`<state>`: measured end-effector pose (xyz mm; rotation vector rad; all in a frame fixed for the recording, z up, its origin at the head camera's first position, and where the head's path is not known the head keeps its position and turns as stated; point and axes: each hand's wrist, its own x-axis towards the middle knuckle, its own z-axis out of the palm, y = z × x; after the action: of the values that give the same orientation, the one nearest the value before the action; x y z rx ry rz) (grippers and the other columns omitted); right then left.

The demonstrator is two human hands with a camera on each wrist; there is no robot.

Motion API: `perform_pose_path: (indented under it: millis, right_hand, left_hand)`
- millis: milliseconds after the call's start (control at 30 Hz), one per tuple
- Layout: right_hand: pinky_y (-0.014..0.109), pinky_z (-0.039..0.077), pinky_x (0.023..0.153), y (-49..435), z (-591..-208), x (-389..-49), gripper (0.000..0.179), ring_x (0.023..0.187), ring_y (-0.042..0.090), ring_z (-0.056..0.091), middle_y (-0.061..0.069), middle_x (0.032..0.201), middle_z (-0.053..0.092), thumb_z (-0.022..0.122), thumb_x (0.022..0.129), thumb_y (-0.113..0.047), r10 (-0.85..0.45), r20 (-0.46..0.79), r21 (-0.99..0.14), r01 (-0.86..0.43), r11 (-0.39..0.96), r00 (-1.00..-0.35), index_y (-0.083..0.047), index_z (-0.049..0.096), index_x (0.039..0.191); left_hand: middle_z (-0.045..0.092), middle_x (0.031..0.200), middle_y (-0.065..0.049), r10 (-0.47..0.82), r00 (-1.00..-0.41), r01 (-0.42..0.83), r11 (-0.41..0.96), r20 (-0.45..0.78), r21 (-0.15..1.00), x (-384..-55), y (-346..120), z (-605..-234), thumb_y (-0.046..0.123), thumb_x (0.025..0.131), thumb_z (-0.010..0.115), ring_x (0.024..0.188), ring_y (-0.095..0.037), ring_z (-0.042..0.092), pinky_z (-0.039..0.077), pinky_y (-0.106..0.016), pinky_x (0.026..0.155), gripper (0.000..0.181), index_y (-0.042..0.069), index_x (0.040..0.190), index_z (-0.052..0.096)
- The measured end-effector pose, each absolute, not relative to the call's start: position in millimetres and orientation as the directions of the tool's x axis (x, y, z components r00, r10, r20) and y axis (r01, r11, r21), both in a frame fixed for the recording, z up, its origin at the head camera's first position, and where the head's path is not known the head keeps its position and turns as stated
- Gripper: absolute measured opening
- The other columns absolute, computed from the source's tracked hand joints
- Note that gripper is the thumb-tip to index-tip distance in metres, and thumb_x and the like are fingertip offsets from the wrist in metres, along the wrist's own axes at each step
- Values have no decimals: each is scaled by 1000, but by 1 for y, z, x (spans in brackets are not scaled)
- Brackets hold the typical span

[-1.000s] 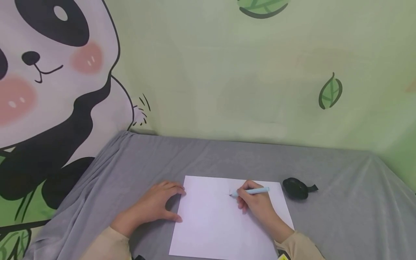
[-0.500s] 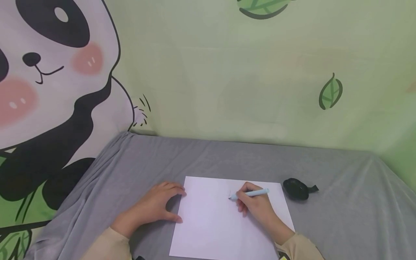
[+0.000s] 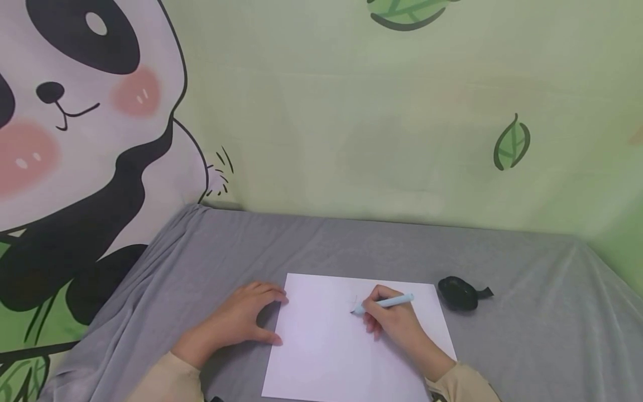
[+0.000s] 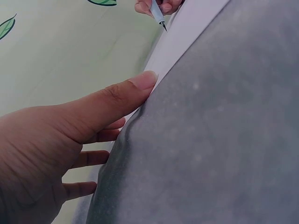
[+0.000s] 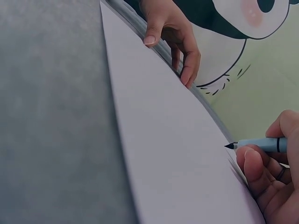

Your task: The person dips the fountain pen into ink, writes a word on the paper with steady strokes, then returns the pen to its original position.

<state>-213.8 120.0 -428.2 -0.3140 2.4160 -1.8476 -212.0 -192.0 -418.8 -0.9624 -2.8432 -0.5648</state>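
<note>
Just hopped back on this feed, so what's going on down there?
A person's right hand holds a light blue pen, its tip at or just above a white sheet. A few faint marks show near the tip. The left hand rests at the sheet's left edge. A black object lies past its right edge, on gray cloth.

Sheet (image 3: pixel 321 346) smooth matt paper; pen (image 3: pixel 399 300) smooth, plastic-looking; table cover (image 3: pixel 542 329) creased matt cloth; sleeves (image 3: pixel 168 379) cloth.

One pen (image 3: pixel 397 300) — one sheet (image 3: pixel 321 352) (one panda (image 3: pixel 100 134))
</note>
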Motion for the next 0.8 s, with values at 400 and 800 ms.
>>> perform_pose_path:
  millis: [400,800]
  right_hand:
    - [23,49,43,119,-428,-213,15,47,8,57,8,64,62,59,89,-5,-249,50,-962,-114,249,-967,8,55,82]
    - [25,49,42,119,-431,-213,15,47,7,57,9,65,62,56,91,-5,-299,59,-960,-137,246,-952,7,56,82]
  left_hand:
    - [62,124,-1,572,-799,601,735,188,315,-212,-192,-417,50,64,82,118,-27,54,41,-51,99,63,15,113,64]
    - [62,124,-1,570,-801,597,736,184,319,-212,-192,-417,50,65,82,118,-27,54,41,-51,99,63,15,114,64]
